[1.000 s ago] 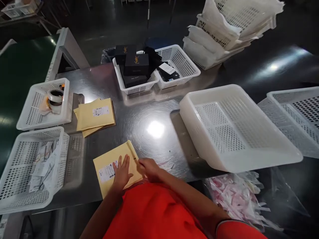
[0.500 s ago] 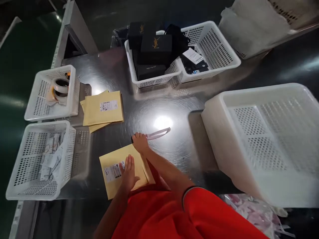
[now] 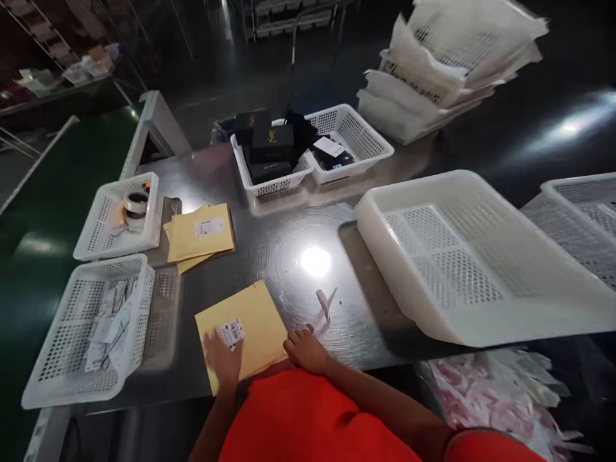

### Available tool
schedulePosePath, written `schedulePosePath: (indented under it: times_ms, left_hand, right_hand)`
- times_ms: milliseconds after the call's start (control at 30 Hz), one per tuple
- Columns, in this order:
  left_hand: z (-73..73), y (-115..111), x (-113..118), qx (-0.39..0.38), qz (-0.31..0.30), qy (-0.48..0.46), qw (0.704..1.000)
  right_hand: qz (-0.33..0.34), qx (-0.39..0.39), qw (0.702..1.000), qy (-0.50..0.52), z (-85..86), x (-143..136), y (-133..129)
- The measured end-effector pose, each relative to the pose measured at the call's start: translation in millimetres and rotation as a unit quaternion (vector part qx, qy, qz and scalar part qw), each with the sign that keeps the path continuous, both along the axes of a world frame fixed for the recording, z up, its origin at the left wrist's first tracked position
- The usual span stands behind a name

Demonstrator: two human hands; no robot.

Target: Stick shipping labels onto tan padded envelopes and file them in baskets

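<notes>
In front of me on the metal table lies a yellow padded envelope point(image 3: 257, 324) with a white printed label point(image 3: 231, 332). My left hand point(image 3: 224, 360) rests flat on its left side, over part of the label, fingers outstretched and slightly blurred. At the envelope's lower right corner is my right hand point(image 3: 305, 350), its fingers curled. A thin pale pinkish peel-off strip point(image 3: 325, 308) sticks out from those fingers, twisted into a loop. Further back on the left, a small pile of labelled yellow envelopes point(image 3: 202, 234) sits on the table.
White baskets hold tape rolls point(image 3: 136, 205), papers point(image 3: 110, 324) and black boxes point(image 3: 272, 142). To the right stands a large white tray point(image 3: 414, 282). Lined baskets point(image 3: 433, 83) are stacked behind it. A bag of pinkish strips point(image 3: 486, 394) hangs below the table edge; a green conveyor point(image 3: 48, 199) runs left.
My right hand has come down along the envelope's right side, bringing the strip. My left hand has shifted left and down on the envelope. The head view has tilted up and right.
</notes>
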State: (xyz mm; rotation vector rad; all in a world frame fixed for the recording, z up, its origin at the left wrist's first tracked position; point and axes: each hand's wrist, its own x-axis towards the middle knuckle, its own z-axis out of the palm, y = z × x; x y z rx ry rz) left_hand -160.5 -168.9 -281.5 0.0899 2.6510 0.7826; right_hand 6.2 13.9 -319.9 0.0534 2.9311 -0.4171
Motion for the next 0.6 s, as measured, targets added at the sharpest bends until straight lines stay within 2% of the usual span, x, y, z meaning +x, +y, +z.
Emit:
schedulePosePath:
  times_ms: [33, 67, 100, 167, 233, 333, 367, 500, 567, 600]
  left_hand:
    - [2.8, -13, -5, 0.015, 0.081, -0.026, 0.996]
    - [6.4, -26, -10, 0.032, 0.131, -0.056, 0.989]
    - [10.8, -37, -14, 0.05, 0.151, -0.082, 0.984]
    - [20.7, -52, -19, 0.106, 0.146, -0.14, 0.974]
    - [30.1, -57, -20, 0.222, 0.14, -0.248, 0.933]
    - [44.0, -47, -27, 0.386, 0.142, -0.39, 0.824]
    - [50.3, -40, -35, 0.415, 0.15, -0.405, 0.801]
    - [89.4, -5, -90, 0.508, 0.165, -0.308, 0.787]
    - [106.5, 13, -114, 0.538, 0.147, -0.262, 0.787]
    - [110.4, 21, -119, 0.534, 0.137, -0.259, 0.793]
  right_hand:
    - [-0.024, -0.005, 1.0, -0.005, 2.4, 0, -1]
    - [-0.049, -0.019, 0.999, -0.014, 4.5, 0, -2]
    - [-0.074, -0.038, 0.996, -0.024, 6.2, 1, -3]
    - [-0.115, -0.081, 0.989, -0.043, 9.2, 1, 0]
    - [-0.142, -0.108, 0.983, -0.051, 13.4, -1, 5]
    - [-0.166, -0.116, 0.979, -0.026, 24.8, -4, 17]
    - [-0.188, -0.123, 0.974, -0.009, 29.8, -4, 21]
    - [-0.327, -0.171, 0.928, 0.052, 45.7, 15, 36]
    - [-0.368, -0.177, 0.911, 0.054, 46.7, 33, 41]
    - [-0.378, -0.175, 0.907, 0.054, 45.2, 43, 43]
